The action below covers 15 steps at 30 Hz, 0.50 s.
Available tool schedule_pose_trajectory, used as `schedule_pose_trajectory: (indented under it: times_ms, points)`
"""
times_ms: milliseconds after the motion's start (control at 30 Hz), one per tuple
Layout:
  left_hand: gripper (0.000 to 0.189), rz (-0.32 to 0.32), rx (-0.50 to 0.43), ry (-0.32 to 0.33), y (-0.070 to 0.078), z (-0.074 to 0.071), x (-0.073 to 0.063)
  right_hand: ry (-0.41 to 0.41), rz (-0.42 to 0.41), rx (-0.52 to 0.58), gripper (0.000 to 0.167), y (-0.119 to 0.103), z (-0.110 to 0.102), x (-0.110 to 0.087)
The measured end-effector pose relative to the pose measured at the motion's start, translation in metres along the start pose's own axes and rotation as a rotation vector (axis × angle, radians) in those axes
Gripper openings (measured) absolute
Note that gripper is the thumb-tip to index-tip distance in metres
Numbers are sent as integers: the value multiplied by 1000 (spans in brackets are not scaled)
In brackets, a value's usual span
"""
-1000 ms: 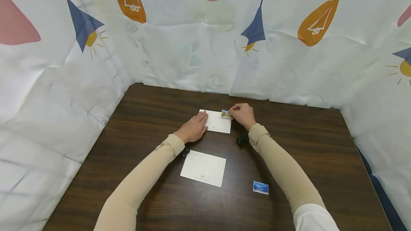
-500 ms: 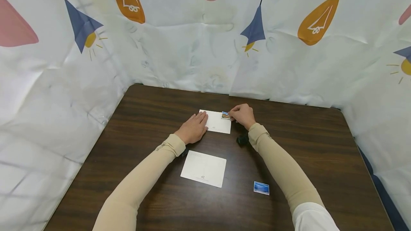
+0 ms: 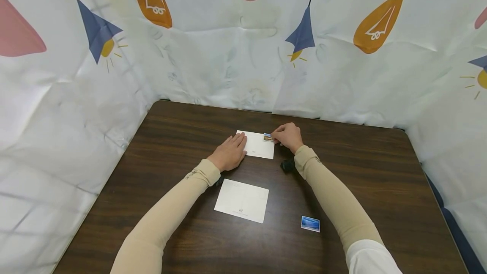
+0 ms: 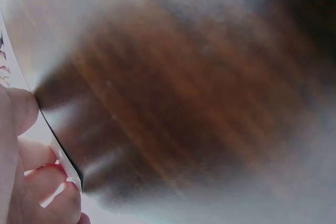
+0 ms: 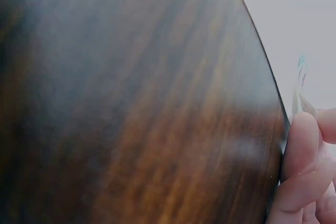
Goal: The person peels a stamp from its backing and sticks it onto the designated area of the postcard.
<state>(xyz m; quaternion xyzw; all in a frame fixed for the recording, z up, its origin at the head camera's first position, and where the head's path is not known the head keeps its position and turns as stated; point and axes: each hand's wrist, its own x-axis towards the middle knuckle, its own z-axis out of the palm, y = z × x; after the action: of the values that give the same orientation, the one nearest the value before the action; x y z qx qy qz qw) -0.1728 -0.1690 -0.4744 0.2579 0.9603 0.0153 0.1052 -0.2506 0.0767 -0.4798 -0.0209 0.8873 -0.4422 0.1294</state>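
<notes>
A: Right hand (image 3: 288,136), what's it got?
B: Stamp (image 3: 267,137). Grip is a thumb-and-finger pinch on its right edge. Right wrist view shows the tips meeting on something thin and pale.
A: Where's it sitting?
B: Upper right corner of the far card (image 3: 258,145), picture side up. Can't tell if it's fully flat.
A: Left hand (image 3: 229,153)?
B: Palm down, grip laid out flat, fingers straight over the left end of the same card.
A: Card lying how?
B: Flat on the counter (image 3: 182,147), between the hands, long side across. Small print along its near edge.
A: What else is out?
B: Near card (image 3: 242,201), closer to the person, flat, slightly askew, small mark by its near edge. Blue stamp (image 3: 310,223) to the right of that, well apart, just left of the right sleeve (image 3: 338,202).
A: Backdrop?
B: White sheet (image 3: 236,67) behind, printed with blue lamps and orange bulbs.
</notes>
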Motion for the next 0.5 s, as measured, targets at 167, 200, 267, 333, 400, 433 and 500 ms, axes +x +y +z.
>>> schedule_pose_trajectory:
  times_ms: [167, 200, 267, 333, 400, 433, 500]
  points:
    - [59, -7, 3, -20, 0, 0, 1, 0, 3, -20, 18, -1, 0, 0]
    - [59, -8, 4, -23, 0, 0, 1, 1, 3, -23, 18, -1, 0, 0]
    - [59, -8, 2, -23, 1, -1, 1, 6, 6, -27, 18, 0, 1, 0]
    - [59, -9, 6, -32, 1, -1, 1, 9, 4, -29, 18, -1, 1, 0]
    - [59, -6, 7, -30, 1, -1, 1, 9, 1, -31, 18, -1, 2, 0]
    - [59, -6, 9, -29, 1, -1, 1, 10, 1, -29, 18, -1, 2, 0]
    - [59, -3, 12, -23, 1, -1, 1, 8, 2, -25, 18, -2, 2, 0]
